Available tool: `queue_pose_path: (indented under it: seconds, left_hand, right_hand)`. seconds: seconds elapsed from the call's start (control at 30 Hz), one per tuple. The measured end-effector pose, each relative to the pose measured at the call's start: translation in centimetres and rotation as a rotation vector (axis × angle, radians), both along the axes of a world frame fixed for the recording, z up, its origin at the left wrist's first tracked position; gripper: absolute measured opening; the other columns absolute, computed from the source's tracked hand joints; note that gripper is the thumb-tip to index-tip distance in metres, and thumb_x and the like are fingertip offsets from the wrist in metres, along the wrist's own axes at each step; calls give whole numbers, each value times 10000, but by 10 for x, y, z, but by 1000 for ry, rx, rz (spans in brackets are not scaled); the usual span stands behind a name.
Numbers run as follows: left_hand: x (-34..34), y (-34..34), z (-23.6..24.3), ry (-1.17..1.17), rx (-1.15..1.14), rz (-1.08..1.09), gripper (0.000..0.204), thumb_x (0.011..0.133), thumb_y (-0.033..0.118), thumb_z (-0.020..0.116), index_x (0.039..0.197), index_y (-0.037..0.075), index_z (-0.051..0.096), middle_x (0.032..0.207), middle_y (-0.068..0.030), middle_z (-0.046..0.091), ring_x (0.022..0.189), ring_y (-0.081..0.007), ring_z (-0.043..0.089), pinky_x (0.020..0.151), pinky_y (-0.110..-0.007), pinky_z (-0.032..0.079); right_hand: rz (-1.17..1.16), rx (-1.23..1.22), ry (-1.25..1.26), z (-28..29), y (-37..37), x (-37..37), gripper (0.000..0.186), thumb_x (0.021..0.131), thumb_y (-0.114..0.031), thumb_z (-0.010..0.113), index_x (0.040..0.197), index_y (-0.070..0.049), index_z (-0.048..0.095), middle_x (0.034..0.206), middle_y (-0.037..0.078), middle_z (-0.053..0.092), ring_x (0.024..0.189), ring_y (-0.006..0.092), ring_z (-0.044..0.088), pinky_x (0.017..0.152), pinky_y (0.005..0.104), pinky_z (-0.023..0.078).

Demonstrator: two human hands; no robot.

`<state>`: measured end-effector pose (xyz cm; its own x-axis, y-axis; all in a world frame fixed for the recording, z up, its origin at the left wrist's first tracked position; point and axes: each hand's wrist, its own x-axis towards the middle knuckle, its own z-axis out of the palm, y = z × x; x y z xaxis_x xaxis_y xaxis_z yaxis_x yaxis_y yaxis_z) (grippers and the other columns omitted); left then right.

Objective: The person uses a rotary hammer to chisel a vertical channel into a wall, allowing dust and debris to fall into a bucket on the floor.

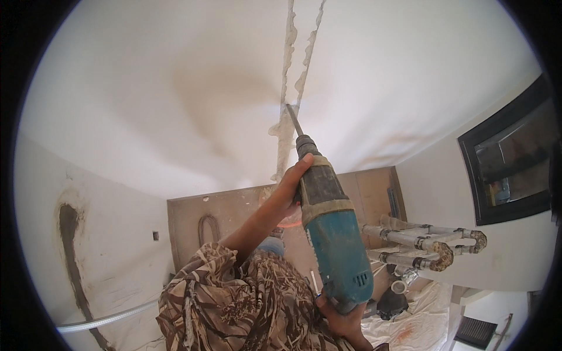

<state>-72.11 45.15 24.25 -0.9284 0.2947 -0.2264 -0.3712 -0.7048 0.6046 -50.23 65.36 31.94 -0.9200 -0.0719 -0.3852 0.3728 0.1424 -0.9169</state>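
Observation:
A dusty teal rotary hammer (336,234) with a grey-black front section points up and away from me. My left hand (294,181) is closed round its front section, behind the chuck, with the thumb along the side. Lower down, my right hand (342,323) grips the rear end; most of those fingers are hidden by the tool body. A steel chisel bit (296,121) runs from the chuck, its tip touching the rough groove (285,137) in the white wall (228,82). Above the tip, two ragged cut lines continue upward with a smooth strip between them.
To the right, a folded metal ladder (421,240) juts out below a dark-framed window (509,152). A plastic sheet (410,327) covers floor at the lower right, beside a black bucket-like thing (392,304). The left wall has a dark gouged channel (73,251) and a metal strip (111,319).

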Motion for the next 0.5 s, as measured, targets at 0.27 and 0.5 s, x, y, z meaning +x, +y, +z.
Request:
queue_pose_path:
  seconds: [0.27, 0.5]
  left_hand:
    - [1, 10, -8, -87, -127, 42, 620, 932, 591, 613, 1188, 29, 561, 1059, -97, 649, 961, -167, 663, 822, -296, 554]
    - [-8, 2, -3, -15, -28, 100, 621, 934, 586, 609, 1191, 23, 557, 1049, -95, 649, 931, -174, 666, 817, -307, 560]
  right_hand:
    - [-64, -179, 132, -23, -1, -6, 961, 767, 46, 736, 1533, 1, 157, 1243, 189, 591, 1126, 272, 622, 986, 400, 485]
    - [-56, -134, 196, -17, -12, -20, 876, 781, 15, 759, 1474, -18, 224, 1169, 171, 620, 1077, 259, 625, 953, 397, 492]
